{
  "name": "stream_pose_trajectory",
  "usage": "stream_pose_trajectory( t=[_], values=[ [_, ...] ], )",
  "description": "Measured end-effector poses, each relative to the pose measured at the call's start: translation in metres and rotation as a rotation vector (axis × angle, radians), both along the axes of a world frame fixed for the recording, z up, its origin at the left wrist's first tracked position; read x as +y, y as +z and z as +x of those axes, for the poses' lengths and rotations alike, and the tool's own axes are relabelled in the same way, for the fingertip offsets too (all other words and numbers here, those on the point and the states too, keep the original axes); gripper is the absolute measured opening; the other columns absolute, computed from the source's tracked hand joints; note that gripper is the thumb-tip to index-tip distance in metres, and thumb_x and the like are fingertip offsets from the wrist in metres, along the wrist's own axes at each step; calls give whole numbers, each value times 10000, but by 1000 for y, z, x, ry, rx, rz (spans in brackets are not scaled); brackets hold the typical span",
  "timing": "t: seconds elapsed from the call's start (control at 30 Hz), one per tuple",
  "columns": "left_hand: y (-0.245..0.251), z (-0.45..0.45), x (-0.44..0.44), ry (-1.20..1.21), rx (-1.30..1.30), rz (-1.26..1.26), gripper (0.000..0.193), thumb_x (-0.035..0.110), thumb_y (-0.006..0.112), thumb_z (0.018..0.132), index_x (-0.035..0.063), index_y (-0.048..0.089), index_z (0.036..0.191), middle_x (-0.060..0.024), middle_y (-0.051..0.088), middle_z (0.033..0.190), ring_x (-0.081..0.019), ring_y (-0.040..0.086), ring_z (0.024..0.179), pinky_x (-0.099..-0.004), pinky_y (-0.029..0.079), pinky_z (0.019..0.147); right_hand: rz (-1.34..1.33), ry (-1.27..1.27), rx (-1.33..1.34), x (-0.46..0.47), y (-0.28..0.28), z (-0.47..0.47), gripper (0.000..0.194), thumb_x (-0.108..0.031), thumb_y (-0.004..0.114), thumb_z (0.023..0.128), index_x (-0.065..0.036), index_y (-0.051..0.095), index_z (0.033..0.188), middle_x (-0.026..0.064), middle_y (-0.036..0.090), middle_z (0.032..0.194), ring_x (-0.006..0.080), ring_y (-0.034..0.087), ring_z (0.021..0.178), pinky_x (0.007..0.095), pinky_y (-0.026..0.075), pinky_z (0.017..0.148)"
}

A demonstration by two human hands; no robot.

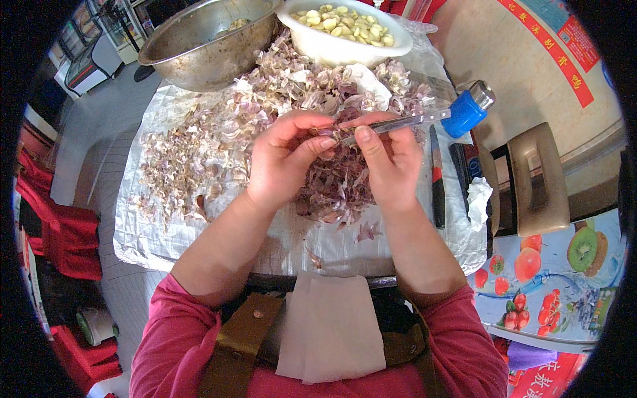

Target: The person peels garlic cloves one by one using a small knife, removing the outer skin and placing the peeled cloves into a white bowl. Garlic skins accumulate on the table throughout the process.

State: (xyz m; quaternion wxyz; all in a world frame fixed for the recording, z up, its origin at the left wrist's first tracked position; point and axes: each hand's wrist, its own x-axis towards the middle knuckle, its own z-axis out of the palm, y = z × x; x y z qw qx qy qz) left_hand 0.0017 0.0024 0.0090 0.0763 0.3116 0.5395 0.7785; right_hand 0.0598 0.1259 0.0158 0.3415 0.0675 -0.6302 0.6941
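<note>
Between the thumb and fingertips of my left hand (281,161) is a small garlic clove (326,133) with purplish skin, partly covered by the fingers. My right hand (393,161) grips a slim metal-handled paring knife (415,121), its blade end close to the clove. Both hands are over a heap of purple and white garlic skins (338,186). Beyond them, a white plastic bowl (298,37) is filled with peeled garlic cloves (343,25). To its left stands a dented stainless steel basin (199,59), with a few pale pieces partly visible inside.
A white woven sheet (164,244) covers the table. At its right edge are a black-and-red-handled knife (437,184), a blue bottle with a metal cap (465,113) and crumpled tissue (478,201). A brown stool (545,179) and fruit-printed surface (547,278) lie further right.
</note>
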Motion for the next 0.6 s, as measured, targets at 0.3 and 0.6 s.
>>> stream_pose_trajectory(
  t=[0.3, 0.6],
  values=[
    [-3, -5, -5, -143, 11, 137, 128, -73, 527, 738, -15, 547, 850, -104, 547, 868, -142, 542, 700, -239, 464, 627, -21, 28, -49, 1, 2, 2, 118, -67, 586, 763, -20, 535, 859, -17, 540, 732, 19, 447, 611, 147, 360, 527],
    [-10, -14, -5, -201, 34, 174, 109, -83, 541, 718, -7, 581, 785, -111, 545, 873, -148, 538, 650, -241, 461, 582, 103, -27, -60, 2, -2, -2, 104, -72, 572, 769, -14, 532, 845, 1, 552, 709, 41, 476, 622, 163, 388, 548]
  ],
)
